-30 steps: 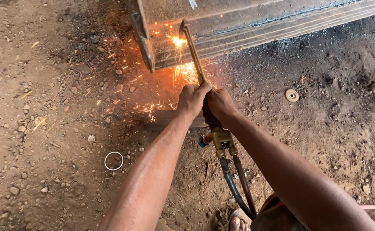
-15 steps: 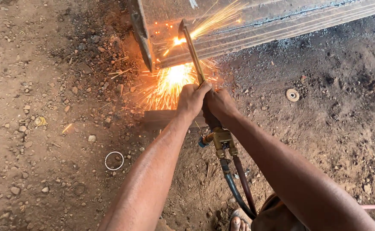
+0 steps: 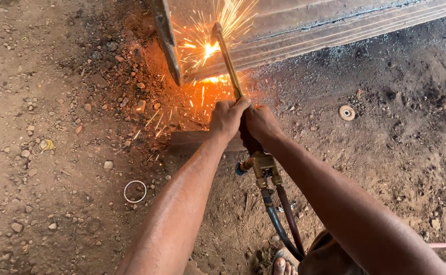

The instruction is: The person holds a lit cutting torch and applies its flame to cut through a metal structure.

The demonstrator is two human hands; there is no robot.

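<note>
Both hands are clamped on the cutting torch (image 3: 233, 76): the left hand (image 3: 226, 118) wraps the brass tube just above the right hand (image 3: 260, 125), which closes around the handle. The tube runs up and away from the grip to its tip, sparking against the steel beam (image 3: 309, 30) above the dirt ground (image 3: 55, 153). Two hoses (image 3: 281, 214) trail below

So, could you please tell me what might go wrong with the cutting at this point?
Sparks shower off the steel beam toward the bare left hand and right hand gripping the torch; burns seem likely. The hoses trail beside a sandalled foot, so stray sparks could reach either.
</note>
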